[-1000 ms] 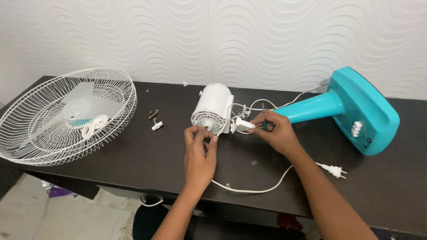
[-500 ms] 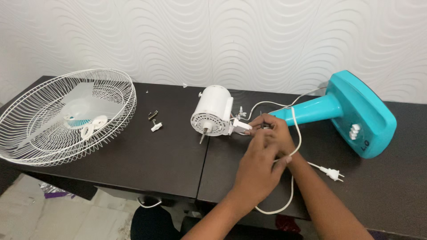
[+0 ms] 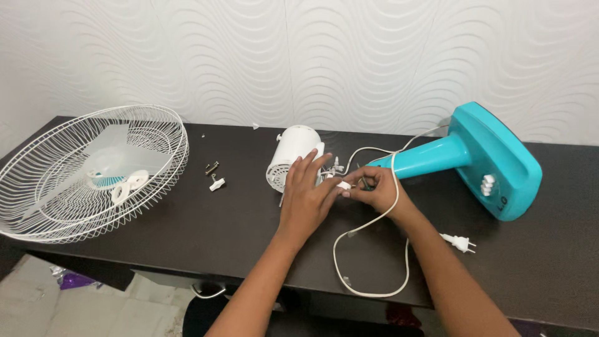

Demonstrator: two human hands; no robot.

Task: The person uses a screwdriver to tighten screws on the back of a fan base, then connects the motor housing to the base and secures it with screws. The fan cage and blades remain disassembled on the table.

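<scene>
A white fan motor housing (image 3: 292, 147) lies on its side on the dark table (image 3: 187, 218). My left hand (image 3: 306, 195) rests against its front face, fingers spread, thumb meeting a small white connector block (image 3: 343, 185). My right hand (image 3: 376, 188) pinches that same block and the thin wires beside it, with a dark slim tool partly hidden in its fingers. A white power cord (image 3: 368, 224) drapes over my right wrist and loops down to the table's front edge. The teal fan stand and base (image 3: 480, 156) lies on its side at the right.
A white wire fan guard (image 3: 75, 168) holding translucent blades and white parts sits at the left, overhanging the table edge. Small screws and a white clip (image 3: 214, 177) lie between guard and motor. The cord's plug (image 3: 458, 242) rests near my right forearm. A patterned white wall stands behind.
My left hand went from the motor shaft across to my right hand, then came back onto the motor's front. The power cord was lifted over my right wrist and its loop shifted left.
</scene>
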